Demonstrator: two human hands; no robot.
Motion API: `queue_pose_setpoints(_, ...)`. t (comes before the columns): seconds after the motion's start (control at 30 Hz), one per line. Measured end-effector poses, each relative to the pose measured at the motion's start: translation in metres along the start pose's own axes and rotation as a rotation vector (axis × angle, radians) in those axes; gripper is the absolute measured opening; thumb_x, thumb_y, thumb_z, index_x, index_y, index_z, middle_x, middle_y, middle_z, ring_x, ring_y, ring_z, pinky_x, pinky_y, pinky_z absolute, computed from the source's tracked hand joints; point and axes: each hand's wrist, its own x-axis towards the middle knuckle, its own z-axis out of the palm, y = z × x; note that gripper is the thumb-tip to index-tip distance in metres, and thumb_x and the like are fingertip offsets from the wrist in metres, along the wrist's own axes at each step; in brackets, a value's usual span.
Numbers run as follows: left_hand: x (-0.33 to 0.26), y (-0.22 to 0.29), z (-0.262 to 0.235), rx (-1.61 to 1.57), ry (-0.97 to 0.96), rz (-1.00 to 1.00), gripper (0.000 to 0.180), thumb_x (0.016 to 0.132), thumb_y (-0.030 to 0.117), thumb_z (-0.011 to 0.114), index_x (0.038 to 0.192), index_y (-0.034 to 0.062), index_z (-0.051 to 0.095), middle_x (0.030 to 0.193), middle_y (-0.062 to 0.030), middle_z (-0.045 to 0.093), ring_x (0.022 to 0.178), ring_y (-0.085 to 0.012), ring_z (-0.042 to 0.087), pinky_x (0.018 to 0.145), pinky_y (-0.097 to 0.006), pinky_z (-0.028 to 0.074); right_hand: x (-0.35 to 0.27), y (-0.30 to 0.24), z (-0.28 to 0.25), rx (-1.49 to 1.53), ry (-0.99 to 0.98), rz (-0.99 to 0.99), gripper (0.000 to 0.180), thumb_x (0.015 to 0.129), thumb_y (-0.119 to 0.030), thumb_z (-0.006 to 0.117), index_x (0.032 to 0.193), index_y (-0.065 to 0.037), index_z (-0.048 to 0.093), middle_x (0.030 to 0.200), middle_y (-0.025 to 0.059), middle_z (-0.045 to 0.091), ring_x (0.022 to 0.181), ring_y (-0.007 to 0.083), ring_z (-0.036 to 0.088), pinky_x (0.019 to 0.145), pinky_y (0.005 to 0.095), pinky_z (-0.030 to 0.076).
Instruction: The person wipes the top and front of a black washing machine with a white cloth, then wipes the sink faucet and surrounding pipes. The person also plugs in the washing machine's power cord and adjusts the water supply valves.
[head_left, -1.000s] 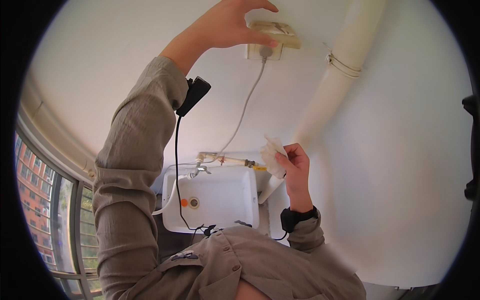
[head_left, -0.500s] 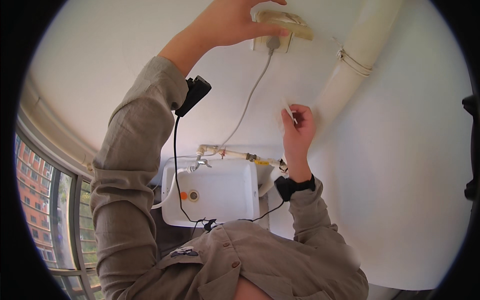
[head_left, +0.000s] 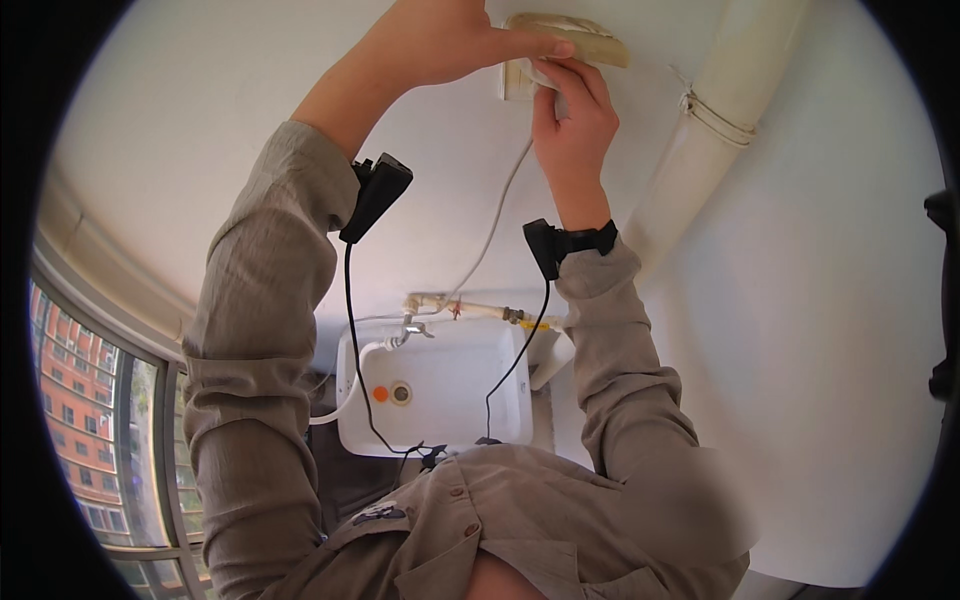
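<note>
High on the wall, a yellowed flip-up socket cover [head_left: 585, 46] is raised above a wall socket [head_left: 516, 82]. My left hand [head_left: 435, 45] reaches to it from the left, thumb stretched along its lower edge; the other fingers are cut off by the picture's upper edge. Just below the cover, my right hand [head_left: 578, 125] pinches a thin white tissue-like piece [head_left: 543, 78] against the socket area. Fingers hide the plug there, while its grey cord [head_left: 500, 210] hangs down the wall from behind them.
A thick pale pipe [head_left: 725, 110] bound with wire runs down the wall at the right. Below are a white sink [head_left: 465, 400], a tap [head_left: 414, 327] and a white hose [head_left: 352, 385]. Black cables [head_left: 350, 310] hang from devices on both my wrists. A window [head_left: 110, 420] lies at the left.
My right hand has risen from the middle of the wall to the socket with the white piece. My left hand has shifted slightly up and left, its thumb still at the cover.
</note>
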Motion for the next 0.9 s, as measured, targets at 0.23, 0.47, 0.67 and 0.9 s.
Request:
queue_pose_setpoints(0.23,0.005,-0.001,-0.004,0.015,0.015,0.056,0.052,0.088,0.033,0.095,0.125,0.0007,0.077,0.129,-0.0216,0.076,0.12,-0.0402,0.074,0.105,-0.046,0.058,-0.002,0.0,-0.034,-0.03,-0.099,0.266,0.027,0.092,0.006,0.069,0.111,-0.006,0.083,0.111,0.0083,0.08,0.095,0.0236,0.079,0.082,0.0346,0.061)
queue_pose_setpoints(0.47,0.01,0.003,-0.008,0.057,-0.008,0.061,0.052,0.088,0.033,0.095,0.126,0.0023,0.077,0.128,-0.0209,0.076,0.12,-0.0404,0.073,0.105,-0.046,0.058,0.016,0.0,-0.005,-0.047,-0.06,0.01,0.029,0.09,0.009,0.068,0.111,-0.006,0.082,0.11,0.0075,0.075,0.089,0.0294,0.075,0.075,0.0383,0.06)
queue_pose_setpoints(0.67,0.01,0.007,-0.011,0.074,-0.026,0.019,0.051,0.088,0.032,0.095,0.125,0.0028,0.077,0.127,-0.0201,0.076,0.117,-0.0399,0.074,0.102,-0.046,0.059,-0.004,0.004,-0.017,-0.089,-0.044,0.193,0.031,0.09,0.009,0.069,0.112,-0.008,0.083,0.111,0.0067,0.073,0.094,0.0293,0.073,0.08,0.0404,0.06)
queue_pose_setpoints(0.9,0.012,0.01,-0.013,0.085,-0.026,0.037,0.053,0.087,0.034,0.096,0.125,0.0021,0.077,0.128,-0.0204,0.076,0.118,-0.0404,0.074,0.102,-0.046,0.06,0.001,0.007,-0.015,-0.195,-0.061,0.015,0.043,0.094,0.01,0.068,0.126,-0.014,0.083,0.112,0.0063,0.07,0.094,0.0265,0.07,0.08,0.039,0.06)
